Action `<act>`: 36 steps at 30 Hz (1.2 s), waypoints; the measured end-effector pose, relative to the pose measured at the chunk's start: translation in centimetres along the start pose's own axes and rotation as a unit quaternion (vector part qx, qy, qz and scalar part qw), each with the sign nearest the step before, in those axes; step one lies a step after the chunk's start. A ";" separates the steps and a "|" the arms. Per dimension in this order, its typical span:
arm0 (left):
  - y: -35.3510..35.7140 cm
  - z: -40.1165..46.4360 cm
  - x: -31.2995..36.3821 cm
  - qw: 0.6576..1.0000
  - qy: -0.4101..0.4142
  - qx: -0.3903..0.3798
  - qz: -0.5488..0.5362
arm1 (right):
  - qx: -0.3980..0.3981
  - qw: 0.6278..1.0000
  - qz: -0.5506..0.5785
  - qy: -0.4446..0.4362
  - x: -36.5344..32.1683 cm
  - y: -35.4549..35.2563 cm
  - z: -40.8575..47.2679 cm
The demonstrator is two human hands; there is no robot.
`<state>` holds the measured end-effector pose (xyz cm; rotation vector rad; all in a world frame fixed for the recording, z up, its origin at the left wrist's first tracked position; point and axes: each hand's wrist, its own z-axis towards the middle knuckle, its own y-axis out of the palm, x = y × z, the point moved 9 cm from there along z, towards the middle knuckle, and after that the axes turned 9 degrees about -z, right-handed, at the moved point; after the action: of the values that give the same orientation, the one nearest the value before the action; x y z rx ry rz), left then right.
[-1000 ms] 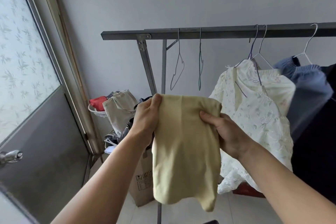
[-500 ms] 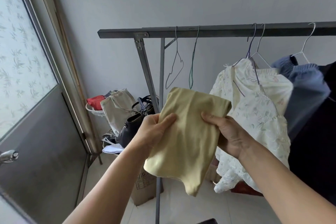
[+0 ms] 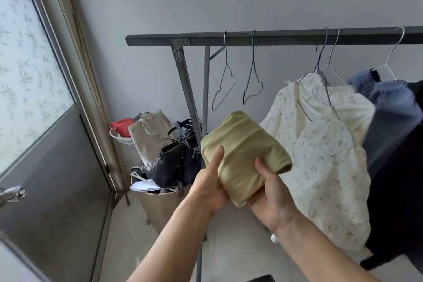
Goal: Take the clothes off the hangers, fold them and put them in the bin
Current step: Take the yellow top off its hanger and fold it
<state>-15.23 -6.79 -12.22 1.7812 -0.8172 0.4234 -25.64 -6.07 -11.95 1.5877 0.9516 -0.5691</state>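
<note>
Now 2 hands (image 3: 242, 192) grip folded yellow garment (image 3: 245, 153).

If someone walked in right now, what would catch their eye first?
Probably the folded yellow cloth in the middle, gripped by the left hand and the right hand. Behind it, two bare wire hangers hang on the grey rail, and a white floral dress hangs to the right.
</note>
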 end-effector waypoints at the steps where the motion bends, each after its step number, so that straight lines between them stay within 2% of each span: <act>1: 0.0 0.1 0.2 1.000 0.014 -0.004 -0.023 | -0.001 1.000 0.018 0.016 0.6 0.0 -0.2; 4: -0.8 0.3 1.0 0.997 0.074 0.032 -0.015 | -0.013 0.998 0.036 0.048 1.8 0.4 -0.8; 6: -1.6 0.1 1.9 0.991 0.125 0.054 0.010 | -0.016 0.999 0.005 0.043 1.9 0.1 -0.7; 8: -2.1 -0.5 3.4 0.978 0.197 0.049 0.053 | 0.029 0.998 -0.056 0.010 1.2 -1.3 -0.2; 10: -1.9 -1.4 5.4 0.951 0.270 0.025 0.151 | 0.127 0.979 -0.150 -0.056 -0.6 -3.4 0.1; 12: -0.8 -2.5 7.0 0.900 0.329 -0.007 0.285 | 0.188 0.930 -0.261 -0.179 -4.1 -3.7 -0.7; 13: -0.2 -3.0 7.4 0.871 0.344 -0.020 0.350 | 0.174 0.894 -0.323 -0.260 -6.0 -2.5 -1.4; 15: 0.6 -3.2 7.8 0.812 0.346 -0.026 0.469 | 0.078 0.809 -0.444 -0.378 -8.1 1.7 -3.0; 17: 1.1 -3.5 7.9 0.755 0.334 -0.017 0.564 | -0.003 0.732 -0.552 -0.400 -8.3 5.1 -3.9; 19: 2.0 -4.2 7.9 0.707 0.333 -0.018 0.624 | -0.019 0.664 -0.627 -0.406 -8.3 7.0 -4.2; 20: 2.8 -4.8 8.1 0.683 0.343 -0.022 0.645 | -0.020 0.643 -0.642 -0.417 -8.4 7.6 -4.5; 21: 3.3 -5.2 8.2 0.665 0.351 -0.025 0.659 | -0.026 0.638 -0.640 -0.428 -8.5 8.1 -4.7; 22: 3.7 -5.5 8.2 0.656 0.354 -0.029 0.666 | -0.037 0.649 -0.623 -0.434 -8.6 8.3 -5.0; 23: 3.8 -5.6 8.3 0.652 0.349 -0.030 0.672 | -0.052 0.683 -0.592 -0.425 -8.7 8.4 -5.0; 26: 3.5 -5.2 8.3 0.645 0.319 -0.037 0.693 | -0.058 0.830 -0.435 -0.343 -9.0 6.7 -3.7; 28: 3.2 -5.1 8.4 0.642 0.296 -0.049 0.706 | -0.014 0.891 -0.333 -0.310 -9.1 4.9 -2.5; 30: 2.9 -5.0 8.6 0.660 0.268 -0.075 0.698 | 0.024 0.899 -0.307 -0.310 -9.1 3.9 -1.9; 32: 2.8 -5.0 8.5 0.707 0.234 -0.122 0.656 | 0.011 0.871 -0.366 -0.326 -9.2 4.3 -1.9; 33: 2.8 -5.0 8.5 0.730 0.216 -0.145 0.632 | -0.028 0.860 -0.404 -0.311 -8.9 4.7 -1.8; 36: 2.8 -5.6 8.6 0.786 0.173 -0.191 0.562 | -0.183 0.824 -0.510 -0.168 -6.2 5.9 -2.1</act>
<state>-10.61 -4.88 -2.79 0.6253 -1.5109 1.2118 -24.55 -5.96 -3.25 0.4901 1.4936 -1.2582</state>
